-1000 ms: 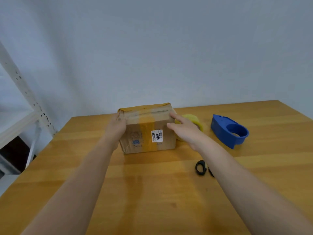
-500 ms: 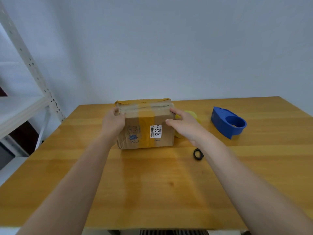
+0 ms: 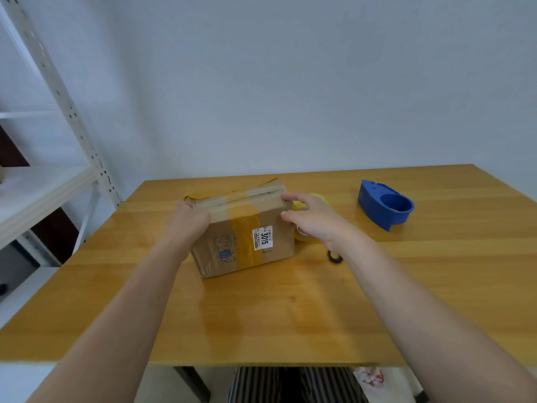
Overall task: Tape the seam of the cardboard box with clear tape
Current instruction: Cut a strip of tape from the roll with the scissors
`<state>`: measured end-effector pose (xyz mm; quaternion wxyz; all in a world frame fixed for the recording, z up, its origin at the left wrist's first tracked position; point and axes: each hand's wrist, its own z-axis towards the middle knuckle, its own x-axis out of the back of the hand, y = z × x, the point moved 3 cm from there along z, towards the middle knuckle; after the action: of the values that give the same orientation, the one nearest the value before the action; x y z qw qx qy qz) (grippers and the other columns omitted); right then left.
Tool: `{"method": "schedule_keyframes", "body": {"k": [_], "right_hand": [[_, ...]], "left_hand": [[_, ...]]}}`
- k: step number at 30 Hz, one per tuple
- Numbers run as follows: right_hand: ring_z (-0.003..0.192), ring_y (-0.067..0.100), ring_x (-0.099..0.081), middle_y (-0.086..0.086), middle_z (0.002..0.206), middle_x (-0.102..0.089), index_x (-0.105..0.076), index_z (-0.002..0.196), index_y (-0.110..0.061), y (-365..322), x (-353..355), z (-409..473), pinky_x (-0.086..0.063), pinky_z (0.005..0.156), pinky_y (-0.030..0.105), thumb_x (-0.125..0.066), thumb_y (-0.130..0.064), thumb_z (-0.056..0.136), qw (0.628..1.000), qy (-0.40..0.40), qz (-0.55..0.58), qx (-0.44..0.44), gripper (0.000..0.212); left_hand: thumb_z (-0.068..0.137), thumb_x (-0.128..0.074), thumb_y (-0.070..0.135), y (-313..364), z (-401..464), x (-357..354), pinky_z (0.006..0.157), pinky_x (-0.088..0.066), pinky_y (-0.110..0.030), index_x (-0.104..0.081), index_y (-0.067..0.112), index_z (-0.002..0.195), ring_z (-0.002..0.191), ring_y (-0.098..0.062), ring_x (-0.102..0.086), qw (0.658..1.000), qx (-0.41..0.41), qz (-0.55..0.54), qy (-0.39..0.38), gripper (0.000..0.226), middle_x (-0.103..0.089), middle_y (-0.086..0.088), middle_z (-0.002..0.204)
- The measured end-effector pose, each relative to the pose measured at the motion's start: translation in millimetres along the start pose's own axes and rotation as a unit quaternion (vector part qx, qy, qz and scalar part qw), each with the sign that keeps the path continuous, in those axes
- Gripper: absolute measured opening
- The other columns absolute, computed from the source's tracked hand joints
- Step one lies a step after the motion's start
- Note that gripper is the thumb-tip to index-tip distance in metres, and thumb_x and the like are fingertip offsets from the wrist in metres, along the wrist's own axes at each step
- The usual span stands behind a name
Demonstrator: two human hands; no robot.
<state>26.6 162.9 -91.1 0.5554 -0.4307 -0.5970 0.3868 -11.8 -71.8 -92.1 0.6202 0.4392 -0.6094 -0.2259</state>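
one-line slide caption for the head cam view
Both hands, left hand and right hand, steady a cardboard box on a wooden table, blue tape dispenser nearby.

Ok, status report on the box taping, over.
Left hand grips box at its left end; right hand open at its right end. Seam untaped. Tape roll behind right hand, nothing blocking.

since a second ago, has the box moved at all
Yes. The cardboard box has turned. It sat square to the back edge of the table; now its right end is farther back.
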Motion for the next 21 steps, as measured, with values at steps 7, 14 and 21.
{"method": "schedule_keyframes", "body": {"k": [7,14,21], "right_hand": [[0.099,0.013,-0.066,-0.002,0.112,-0.066,-0.062,0.119,-0.029,2,36,-7,-0.055,0.088,0.032,-0.060,-0.024,0.090,1.000,0.012,0.013,-0.022,0.030],[0.078,0.015,-0.062,0.005,0.088,-0.068,-0.068,0.101,-0.009,55,80,0,-0.057,0.083,0.036,-0.057,-0.013,0.090,0.979,0.177,-0.011,-0.103,0.016],[0.066,0.017,-0.052,0.004,0.072,-0.055,-0.054,0.070,-0.013,102,66,4,-0.045,0.061,0.031,-0.065,-0.026,0.086,0.951,0.133,-0.222,-0.171,0.024]], "left_hand": [[0.077,-0.054,0.018,20,-7,7,0.097,-0.043,-0.053,-0.035,0.009,0.129,0.110,-0.043,-0.048,0.976,-0.062,0.197,0.067,0.057,-0.025,-0.017,0.137],[0.092,-0.049,0.014,78,-24,-39,0.087,-0.035,-0.024,-0.052,0.012,0.124,0.106,-0.017,-0.049,0.929,-0.320,0.181,0.043,0.033,-0.042,-0.009,0.136],[0.098,-0.034,0.015,95,-3,-94,0.102,-0.038,-0.036,-0.052,0.007,0.126,0.118,-0.027,-0.050,0.903,-0.359,0.229,-0.051,0.034,-0.051,-0.014,0.131]]}}
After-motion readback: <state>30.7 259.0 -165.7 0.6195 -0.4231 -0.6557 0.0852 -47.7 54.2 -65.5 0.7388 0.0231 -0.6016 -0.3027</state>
